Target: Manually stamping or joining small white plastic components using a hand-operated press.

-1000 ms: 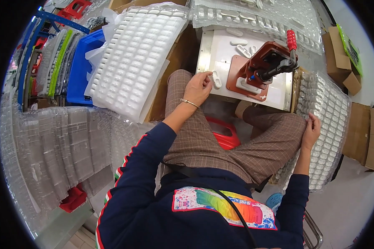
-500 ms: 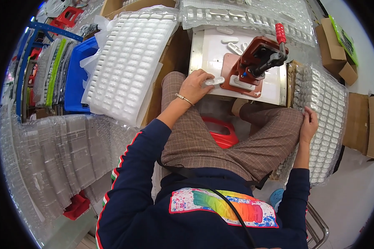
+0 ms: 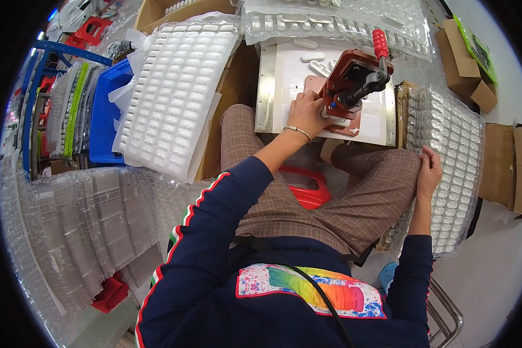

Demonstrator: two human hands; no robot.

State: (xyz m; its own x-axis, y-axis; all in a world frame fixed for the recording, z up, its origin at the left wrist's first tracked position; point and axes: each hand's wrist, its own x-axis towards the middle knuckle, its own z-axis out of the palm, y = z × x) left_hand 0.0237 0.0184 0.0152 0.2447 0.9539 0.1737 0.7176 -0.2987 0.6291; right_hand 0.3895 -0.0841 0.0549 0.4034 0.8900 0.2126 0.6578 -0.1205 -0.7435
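My left hand [image 3: 308, 113] reaches into the base of a red-brown hand press [image 3: 348, 84], its fingers bent together. The fingertips are at a white oblong plastic case [image 3: 336, 122] in the press's holder and partly hidden by the press. Its lever with the red grip [image 3: 380, 43] stands up. My right hand [image 3: 429, 174] rests by my right knee, beside a stack of clear blister trays [image 3: 455, 168]; its fingers are curled together, with nothing visible in them. More white oblong cases [image 3: 313, 57] lie loose on the white work board [image 3: 284, 75], behind the press.
Left of the board, a tray full of white pieces [image 3: 177, 87] lies tilted over a cardboard box [image 3: 232, 87]. Beyond it stands a blue bin [image 3: 104, 110]. Trays with cases [image 3: 330, 26] lie at the far edge. A red stool [image 3: 307, 188] is below the board.
My left hand has moved right, from the board's near left edge into the press base, carrying a white oblong case. My right hand has stayed at the knee. The view has shifted slightly.
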